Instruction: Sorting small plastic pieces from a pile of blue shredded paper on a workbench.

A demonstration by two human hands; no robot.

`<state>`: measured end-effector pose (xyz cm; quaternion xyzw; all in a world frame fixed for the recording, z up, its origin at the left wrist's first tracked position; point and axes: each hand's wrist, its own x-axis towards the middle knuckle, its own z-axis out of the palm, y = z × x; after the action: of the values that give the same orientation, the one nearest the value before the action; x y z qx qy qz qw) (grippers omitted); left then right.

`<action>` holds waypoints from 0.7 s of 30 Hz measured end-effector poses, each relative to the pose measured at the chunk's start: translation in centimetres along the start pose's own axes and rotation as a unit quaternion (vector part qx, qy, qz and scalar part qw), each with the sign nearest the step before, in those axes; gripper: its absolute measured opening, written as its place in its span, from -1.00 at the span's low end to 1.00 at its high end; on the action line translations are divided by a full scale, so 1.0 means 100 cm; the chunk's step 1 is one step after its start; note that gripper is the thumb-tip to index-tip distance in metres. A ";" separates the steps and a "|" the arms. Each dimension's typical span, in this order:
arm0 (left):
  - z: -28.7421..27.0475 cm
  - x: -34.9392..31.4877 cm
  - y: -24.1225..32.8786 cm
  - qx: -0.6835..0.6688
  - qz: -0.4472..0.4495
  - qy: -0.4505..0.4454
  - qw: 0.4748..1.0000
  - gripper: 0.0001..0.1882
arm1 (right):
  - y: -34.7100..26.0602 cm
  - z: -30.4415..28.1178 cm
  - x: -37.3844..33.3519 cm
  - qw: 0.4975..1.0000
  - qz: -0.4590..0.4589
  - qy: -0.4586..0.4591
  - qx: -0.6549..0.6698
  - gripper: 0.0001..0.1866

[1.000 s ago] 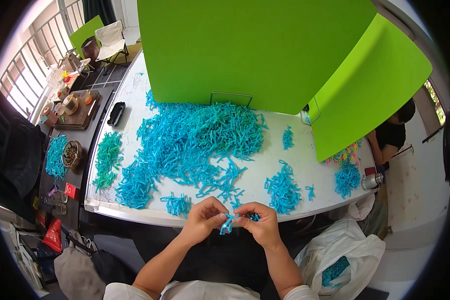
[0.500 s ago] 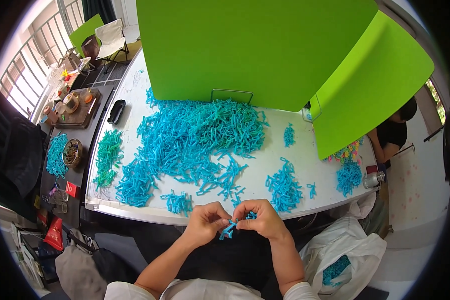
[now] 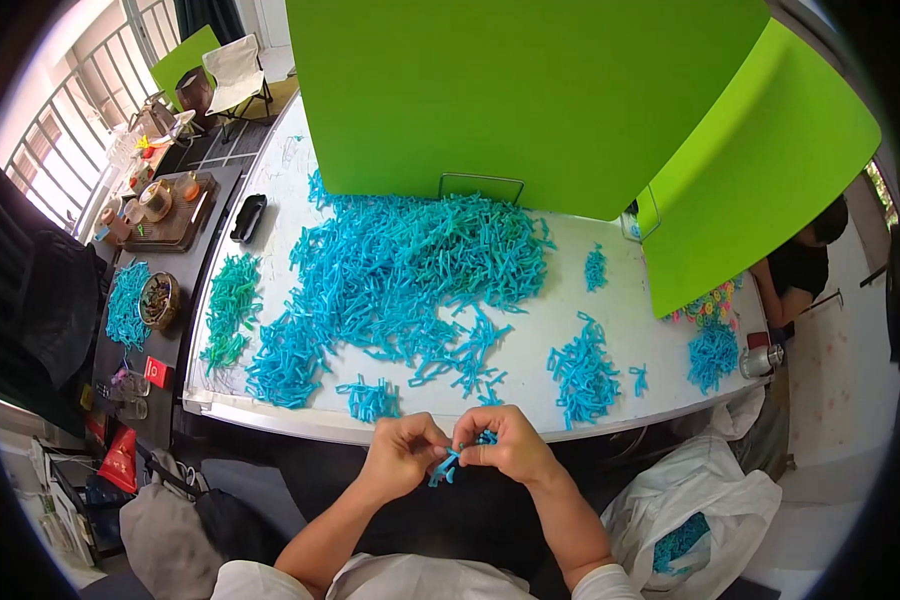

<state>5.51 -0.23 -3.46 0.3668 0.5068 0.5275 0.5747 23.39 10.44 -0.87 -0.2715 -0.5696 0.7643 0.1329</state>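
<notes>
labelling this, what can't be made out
Head view:
How blue plastic pieces meet between left hand and right hand: covered by fingertips.
Whether the blue-green pile continues behind the large green panel: panel hides it.
White sack's bottom: hidden by its folds.
White sleeves: cut by lower edge.

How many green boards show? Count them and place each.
3: a large board toward the far side of the white table, a second board to its right, and a third board by the pale chair at upper left. More may be hidden.

A small red box (image 3: 157, 372) on the dark side table (image 3: 192, 285) bears pale print too small to read.
</notes>
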 end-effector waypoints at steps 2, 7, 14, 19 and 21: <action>0.000 -0.002 -0.005 -0.013 0.009 0.022 1.000 -0.87 | 0.001 0.007 -0.001 0.999 -0.017 0.029 0.000 -0.89; -0.011 -0.004 0.011 -0.045 0.020 0.145 0.988 -0.91 | 0.008 0.016 0.002 0.978 -0.094 0.183 -0.039 -0.88; -0.066 0.010 0.026 0.300 -0.013 0.282 0.911 -0.92 | 0.024 0.000 -0.005 0.936 0.010 0.207 0.286 -0.82; -0.059 0.020 0.033 0.453 0.086 0.313 0.830 -0.82 | 0.029 -0.002 -0.005 0.912 0.004 0.169 0.373 -0.71; -0.045 0.021 0.043 0.486 0.102 0.327 0.804 -0.80 | 0.018 0.004 0.000 0.883 0.036 0.212 0.418 -0.66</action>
<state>0.04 2.06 -0.75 0.4535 0.8142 0.3566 0.0650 23.36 9.50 -2.52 -0.3666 -0.1451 0.8599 0.3242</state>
